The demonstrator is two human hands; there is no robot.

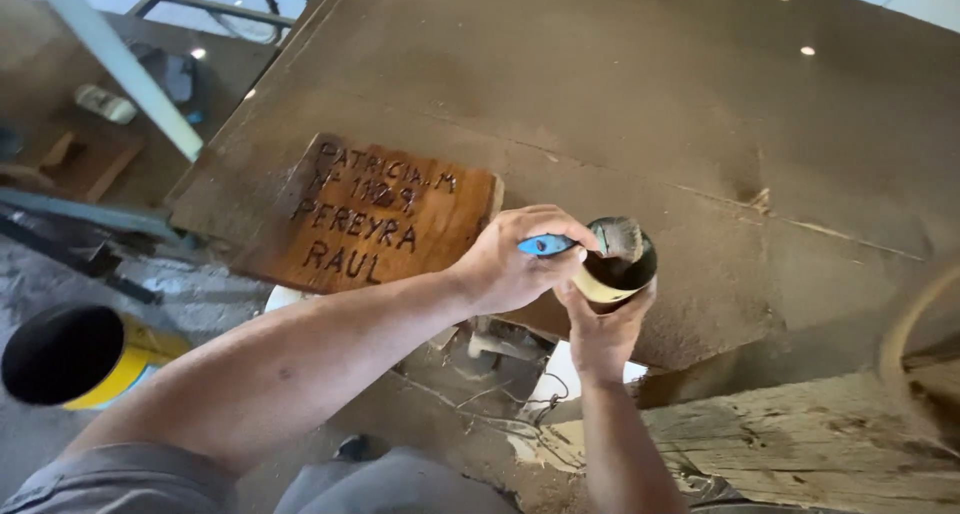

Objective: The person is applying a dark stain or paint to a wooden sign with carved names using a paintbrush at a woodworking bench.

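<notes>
While gripping, left hand [515, 264] over can [615, 269]

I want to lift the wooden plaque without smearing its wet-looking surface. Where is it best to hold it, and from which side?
Probably by the edges, not the face. The wooden plaque lies flat on the brown board, and its glossy, lettered top looks freshly coated. Its near edge reaches the board's rim, so fingers could come from below there, on the side away from the left hand and right hand with the brush and the small can.
</notes>
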